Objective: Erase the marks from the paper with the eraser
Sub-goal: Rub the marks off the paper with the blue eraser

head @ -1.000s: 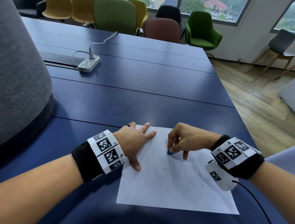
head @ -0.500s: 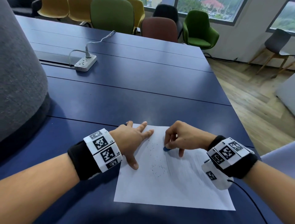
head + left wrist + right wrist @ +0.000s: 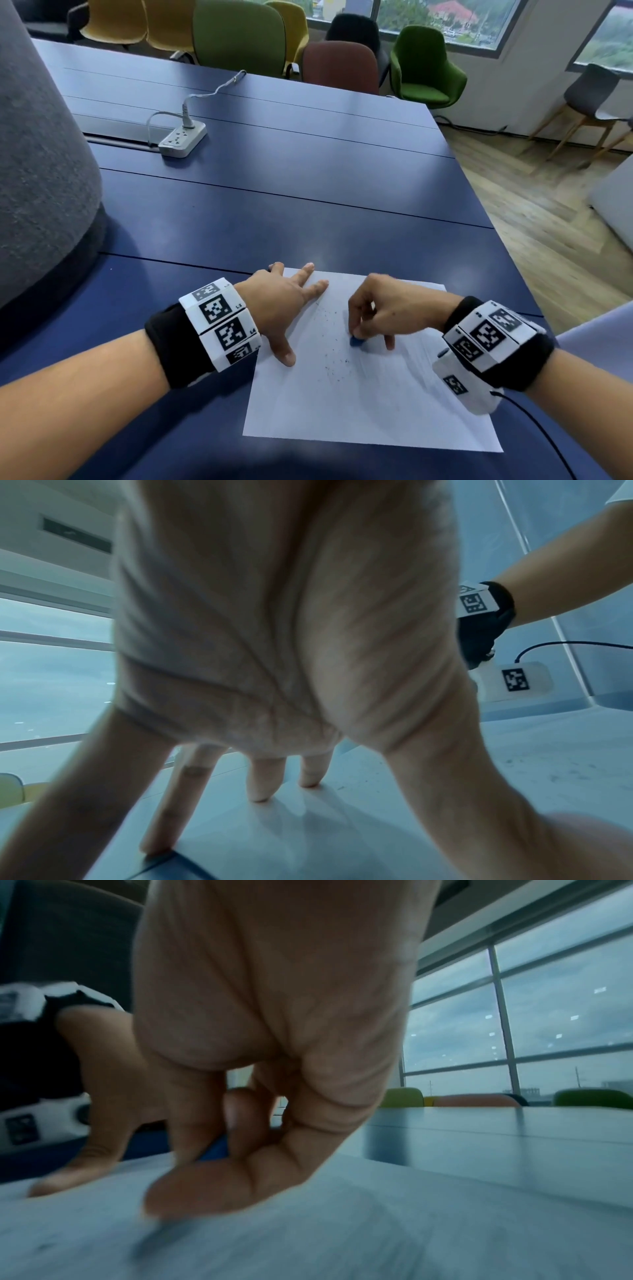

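Observation:
A white sheet of paper [image 3: 370, 407] lies on the dark blue table [image 3: 274, 219], near its front edge. Small dark crumbs and faint marks [image 3: 334, 370] are scattered over the sheet's left middle. My right hand [image 3: 380, 315] pinches a small blue eraser [image 3: 358, 341] and presses it onto the paper; in the right wrist view the eraser [image 3: 215, 1148] shows between thumb and fingers. My left hand [image 3: 284, 301] lies flat with spread fingers on the paper's upper left corner, thumb [image 3: 284, 353] pointing toward me. The left wrist view shows its fingertips [image 3: 260, 791] on the sheet.
A white power strip [image 3: 183, 138] with a plugged cable sits far back on the left. A large grey rounded object [image 3: 37, 164] stands at the left edge. Coloured chairs [image 3: 424, 65] line the far side. The table's right edge [image 3: 479, 205] drops to a wooden floor.
My right hand has slid the eraser slightly toward me along the paper. The left hand stays pressed on the sheet's upper left corner.

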